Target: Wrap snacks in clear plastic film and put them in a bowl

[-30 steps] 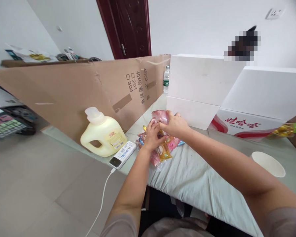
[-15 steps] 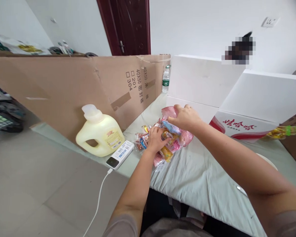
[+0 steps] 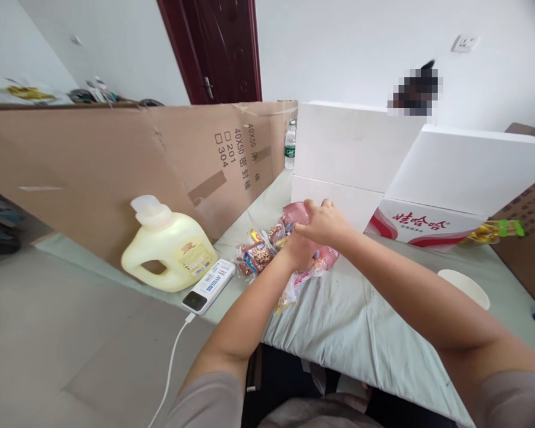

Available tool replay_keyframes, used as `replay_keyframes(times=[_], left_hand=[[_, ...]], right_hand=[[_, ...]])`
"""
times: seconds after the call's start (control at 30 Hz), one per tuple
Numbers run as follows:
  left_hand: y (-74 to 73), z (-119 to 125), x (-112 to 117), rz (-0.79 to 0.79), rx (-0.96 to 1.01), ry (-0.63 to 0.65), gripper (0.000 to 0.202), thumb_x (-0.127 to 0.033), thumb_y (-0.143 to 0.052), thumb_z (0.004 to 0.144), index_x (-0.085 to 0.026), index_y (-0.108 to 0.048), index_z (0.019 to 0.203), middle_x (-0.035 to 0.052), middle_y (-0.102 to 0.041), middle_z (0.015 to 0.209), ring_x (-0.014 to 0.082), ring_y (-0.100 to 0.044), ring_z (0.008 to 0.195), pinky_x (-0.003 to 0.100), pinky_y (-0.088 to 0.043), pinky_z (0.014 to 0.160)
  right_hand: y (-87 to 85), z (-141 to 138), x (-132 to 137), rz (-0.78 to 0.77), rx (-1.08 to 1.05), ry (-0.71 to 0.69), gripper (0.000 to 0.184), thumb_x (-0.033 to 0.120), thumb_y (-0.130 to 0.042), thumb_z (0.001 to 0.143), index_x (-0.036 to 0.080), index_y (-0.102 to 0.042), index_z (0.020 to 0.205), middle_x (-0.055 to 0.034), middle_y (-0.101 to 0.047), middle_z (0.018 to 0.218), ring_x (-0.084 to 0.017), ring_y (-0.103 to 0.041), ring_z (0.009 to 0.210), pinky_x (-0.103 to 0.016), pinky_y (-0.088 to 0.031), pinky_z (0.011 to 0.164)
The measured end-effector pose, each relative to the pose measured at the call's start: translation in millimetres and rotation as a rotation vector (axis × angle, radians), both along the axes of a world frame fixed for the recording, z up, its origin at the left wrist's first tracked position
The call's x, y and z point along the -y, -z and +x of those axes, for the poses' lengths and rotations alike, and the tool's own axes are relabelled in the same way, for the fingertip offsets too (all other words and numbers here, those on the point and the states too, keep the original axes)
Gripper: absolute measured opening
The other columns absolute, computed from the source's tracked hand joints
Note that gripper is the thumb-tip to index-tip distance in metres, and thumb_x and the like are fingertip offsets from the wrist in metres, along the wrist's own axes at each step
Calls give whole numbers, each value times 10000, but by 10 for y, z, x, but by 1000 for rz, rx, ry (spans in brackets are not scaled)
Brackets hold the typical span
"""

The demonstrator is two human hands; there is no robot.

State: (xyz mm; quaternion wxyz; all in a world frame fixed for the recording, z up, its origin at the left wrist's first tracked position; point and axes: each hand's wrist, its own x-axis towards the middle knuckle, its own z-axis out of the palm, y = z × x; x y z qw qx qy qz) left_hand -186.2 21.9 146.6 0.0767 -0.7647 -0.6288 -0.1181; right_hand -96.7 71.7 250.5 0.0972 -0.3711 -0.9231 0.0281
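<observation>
My right hand [image 3: 323,223] has its fingers curled over the upper rim of a pink ribbed container [image 3: 295,210], which leans on its side with the opening towards me. My left hand [image 3: 301,251] reaches in at the container's mouth, just below the right hand. Its fingers are hidden, so what it holds cannot be seen. Wrapped snack packets [image 3: 259,257] lie in a pile left of the container, one with a cookie picture. More clear and yellow wrappers [image 3: 286,300] lie under my left wrist.
A pale yellow jug [image 3: 169,244] and a white power bank [image 3: 209,286] with a cable stand left. Behind are a cardboard panel [image 3: 129,154], a water bottle [image 3: 290,145] and white boxes [image 3: 339,148]. A white bowl [image 3: 463,288] and a yellow snack bag [image 3: 490,230] lie right.
My left hand has moved right, off the packet pile and into the container's mouth. Some packets have shifted with it, uncovering the cookie packet. The view has swung slightly right.
</observation>
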Motion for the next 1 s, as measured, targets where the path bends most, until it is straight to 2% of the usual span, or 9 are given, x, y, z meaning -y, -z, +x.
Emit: replay_keyframes(times=[0.1,0.2,0.33,0.47,0.57,0.67,0.8,0.9,1.0], left_hand=[[-55,56,-151,-93,7,1,536,-211,-574,792,-159,-535,1324,111,-495,1427,293,-421,1320,414,-336,1104],[-78,91,-202,-87,2,2,589,-207,-610,752,-155,-526,1333,121,-522,1397,308,-452,1280,436,-351,1076],[-131,114,-190,-30,-64,-82,453,-246,-635,724,-184,-642,1172,124,-635,1214,343,-498,1171,524,-333,1018],[-142,100,-173,9,-177,-143,230,-276,-580,803,-164,-722,945,143,-616,1199,338,-479,1127,503,-339,948],[-136,94,-194,12,-216,-167,246,-304,-541,852,-168,-731,927,139,-625,1134,322,-483,1089,496,-332,930],[-151,146,-277,-6,-254,-204,269,-320,-548,855,-152,-733,953,151,-627,1103,334,-483,1087,529,-317,951],[-101,371,-445,-33,-305,-174,246,-237,-533,857,-152,-734,971,154,-640,1090,336,-480,1103,575,-256,1018],[45,536,-517,-68,-352,-18,269,-191,-525,851,-206,-707,1048,115,-640,1139,295,-459,1161,532,-203,1092],[175,552,-545,-108,-325,98,365,-269,-639,766,-201,-663,1123,136,-613,1183,318,-444,1185,563,-200,1095]], right_hand=[[59,25,51,19,-7,-19,683,599,-543,769,178,-468,1303,-162,-523,1118,-342,-512,1092,-405,-432,862],[62,134,17,27,-41,-18,675,584,-544,780,171,-469,1309,-147,-540,1070,-321,-523,1067,-394,-421,887],[53,353,-125,-9,-131,67,710,570,-553,776,203,-428,1371,-132,-545,1063,-310,-549,1041,-384,-432,878],[78,564,-221,25,-206,151,716,554,-566,767,229,-428,1389,-130,-539,1070,-316,-556,1042,-397,-440,876],[115,716,-267,80,-232,171,740,578,-581,750,225,-447,1387,-138,-538,1085,-332,-525,1102,-411,-431,905],[189,914,-382,33,-256,231,765,624,-576,742,230,-458,1388,-140,-558,1103,-331,-524,1117,-423,-433,915],[404,1324,-671,-139,-371,359,733,652,-554,755,247,-495,1363,-132,-580,1202,-318,-541,1123,-444,-436,930],[668,1735,-906,-291,-547,494,685,635,-580,754,254,-536,1321,-107,-607,1214,-296,-577,1073,-434,-452,918],[988,2139,-1074,-430,-785,635,642,627,-580,763,236,-555,1271,-95,-656,1091,-243,-631,873,-373,-512,777]])
